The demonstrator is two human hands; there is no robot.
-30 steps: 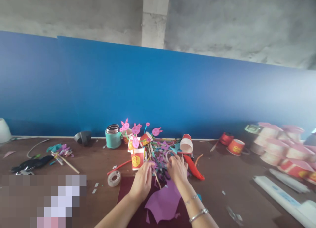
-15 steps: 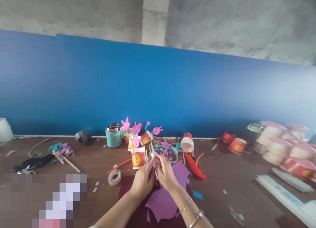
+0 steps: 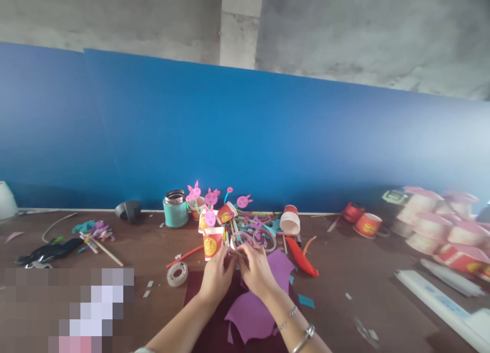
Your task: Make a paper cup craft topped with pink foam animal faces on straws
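In front of me, my left hand [image 3: 217, 275] and my right hand [image 3: 257, 271] are close together, fingers bent and pinched. Between their fingertips is a thin, clear ring that looks like a roll of tape [image 3: 242, 235], its lower edge covered by the fingers. Below my right wrist lies a cut purple foam sheet [image 3: 250, 314] on a dark red mat [image 3: 202, 292]. A red and white paper cup [image 3: 212, 245] stands just beyond my left hand. Behind the fingers, a second clear ring [image 3: 272, 243] rests among purple and blue star cutouts.
Pink animal-face cutouts [image 3: 211, 196] on sticks rise from cups beside a teal flask [image 3: 176, 210]. Another tape roll [image 3: 177, 274] lies left. To the right are an orange-red pouch [image 3: 304, 258], stacked paper cups [image 3: 432, 225] and a long white packet [image 3: 432, 297]. A blue partition [image 3: 245, 133] borders the table.
The ring between my hands has turned, so its round opening now faces me rather than its narrow edge. My fingertips have drawn back and down slightly, with the fingers more bent.
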